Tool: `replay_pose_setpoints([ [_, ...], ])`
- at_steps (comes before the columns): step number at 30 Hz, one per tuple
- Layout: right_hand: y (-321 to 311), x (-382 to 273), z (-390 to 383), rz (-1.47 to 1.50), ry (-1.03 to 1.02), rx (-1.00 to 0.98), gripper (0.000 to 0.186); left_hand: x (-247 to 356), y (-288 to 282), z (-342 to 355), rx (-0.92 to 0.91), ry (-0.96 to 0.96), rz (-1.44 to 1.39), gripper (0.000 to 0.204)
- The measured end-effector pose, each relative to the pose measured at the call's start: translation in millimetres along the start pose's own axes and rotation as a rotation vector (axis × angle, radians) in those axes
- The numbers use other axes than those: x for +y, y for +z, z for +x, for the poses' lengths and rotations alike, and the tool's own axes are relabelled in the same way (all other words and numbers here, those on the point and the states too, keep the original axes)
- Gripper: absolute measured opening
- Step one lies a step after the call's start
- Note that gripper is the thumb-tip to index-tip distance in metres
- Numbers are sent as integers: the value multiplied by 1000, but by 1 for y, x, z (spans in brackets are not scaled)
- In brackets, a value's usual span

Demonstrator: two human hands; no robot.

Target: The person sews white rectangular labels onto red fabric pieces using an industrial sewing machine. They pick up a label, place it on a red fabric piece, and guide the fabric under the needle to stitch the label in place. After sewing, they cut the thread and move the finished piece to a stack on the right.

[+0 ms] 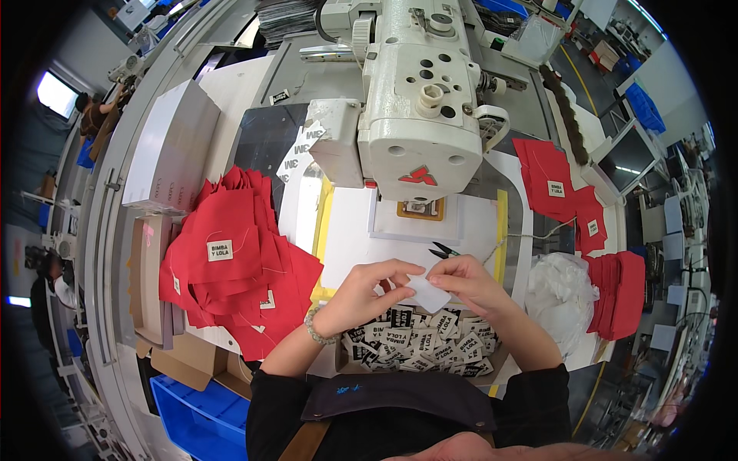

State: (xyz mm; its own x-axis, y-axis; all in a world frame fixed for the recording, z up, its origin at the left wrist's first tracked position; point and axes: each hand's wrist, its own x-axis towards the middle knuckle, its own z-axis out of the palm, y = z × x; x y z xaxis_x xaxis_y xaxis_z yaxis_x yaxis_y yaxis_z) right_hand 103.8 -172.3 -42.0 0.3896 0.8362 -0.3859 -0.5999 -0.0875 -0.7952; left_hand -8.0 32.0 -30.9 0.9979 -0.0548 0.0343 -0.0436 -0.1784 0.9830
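A small plain white label (429, 295) is pinched between my two hands, above a box of labels. My left hand (378, 289) has its fingertips closed on the label's left side. My right hand (470, 281) grips its right side between thumb and fingers. Just beyond the right fingers show the dark pointed tips of a small pair of snips (443, 250); whether that hand touches them is unclear. Below the hands, many black-and-white woven labels (419, 343) lie loose in the box. Straight ahead stands a white sewing machine (419, 146).
Red fabric pieces with sewn labels (231, 261) are heaped at left, beside a tall white box (173, 146). More red pieces (547, 180) lie at right, near a stack of red fabric (617, 296) and a crumpled clear plastic bag (560, 303). A blue crate (204, 419) stands lower left.
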Motion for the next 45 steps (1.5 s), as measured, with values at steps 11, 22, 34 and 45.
replay_pose_setpoints([
  [11, 0, 3, 5, -154, -19, 42, 11, -8, -4, 3, -109, 232, 107, 14],
  [22, -10, 3, 8, -115, 51, 13, 15, -11, -3, 19, -68, 58, 76, 28],
  [34, -11, 4, 11, -76, -10, -13, 13, -7, -9, 19, -117, 166, 94, 26],
  [45, -63, -27, -7, -1056, -142, 495, 10, -28, -26, 24, 169, -102, -60, 11],
])
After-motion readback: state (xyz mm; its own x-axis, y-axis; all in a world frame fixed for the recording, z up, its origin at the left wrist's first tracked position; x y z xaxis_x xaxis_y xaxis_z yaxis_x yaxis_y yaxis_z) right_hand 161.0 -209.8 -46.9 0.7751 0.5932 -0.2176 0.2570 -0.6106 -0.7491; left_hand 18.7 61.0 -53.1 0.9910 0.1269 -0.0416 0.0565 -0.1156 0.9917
